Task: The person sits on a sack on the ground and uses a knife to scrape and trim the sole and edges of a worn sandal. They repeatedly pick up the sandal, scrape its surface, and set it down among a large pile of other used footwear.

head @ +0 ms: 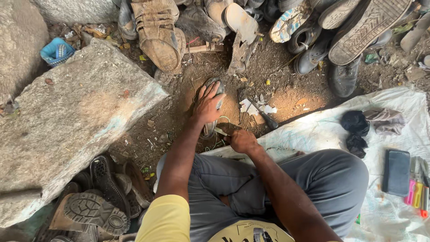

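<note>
My left hand (207,105) presses flat on a worn grey sandal (218,85) that lies sole-up on the dirt in front of my crossed legs. Just below it, my right hand (242,140) is closed around a small tool with a wooden handle, its short blade (220,131) touching the near edge of the sandal. The near part of the sandal is hidden under my left hand and wrist.
A big flat stone slab (76,116) lies to the left, old boots (96,201) below it. Several worn shoes (349,31) pile along the top. A hammer (264,116) lies by paper scraps. On the white sheet (313,130) at right: dark cloths (356,123), phone (396,172), coloured tools (416,192).
</note>
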